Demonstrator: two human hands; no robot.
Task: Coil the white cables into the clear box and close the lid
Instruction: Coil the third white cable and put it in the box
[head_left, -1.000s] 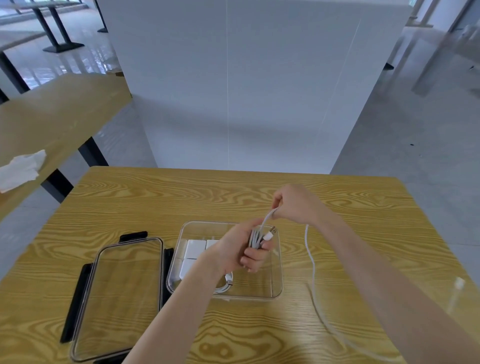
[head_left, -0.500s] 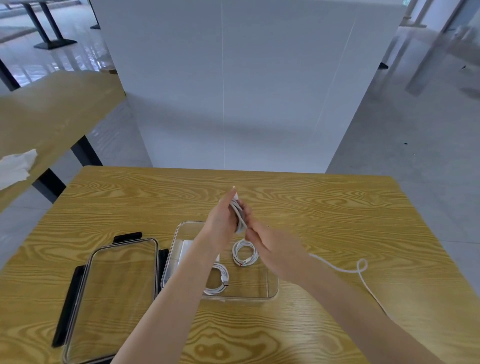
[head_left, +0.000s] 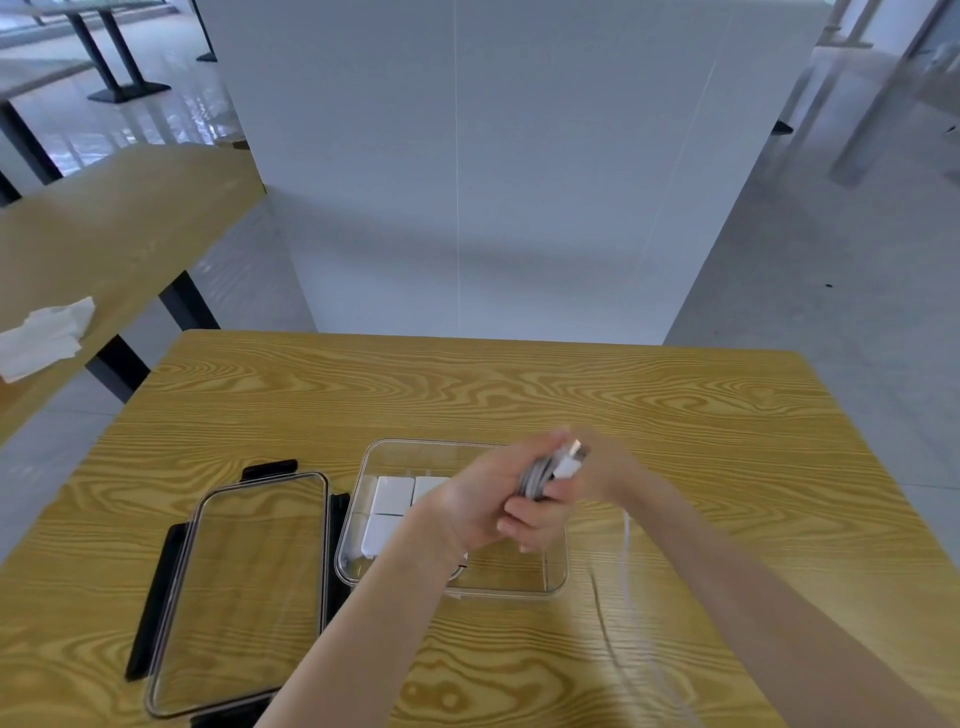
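My left hand (head_left: 483, 504) grips a bundle of coiled white cable (head_left: 543, 475) above the clear box (head_left: 556, 571). A white plug end sticks up out of the bundle. My right hand (head_left: 602, 467) is blurred just right of the bundle and holds the same cable; its loose tail (head_left: 631, 587) trails down the table to the right of the box. White chargers (head_left: 395, 501) lie in the box's left half. The rest of the box's contents are hidden under my left arm. The clear lid (head_left: 244, 587) with black clips lies flat to the left of the box.
The wooden table (head_left: 519, 395) ends at a white partition (head_left: 467, 182) behind. A second wooden table (head_left: 104, 218) stands to the left with a white cloth (head_left: 44, 338) on it.
Both hands dropped from above the box's far edge to over the box. My right hand swung from below the bundle to its right side, and the loose cable tail has grown shorter.
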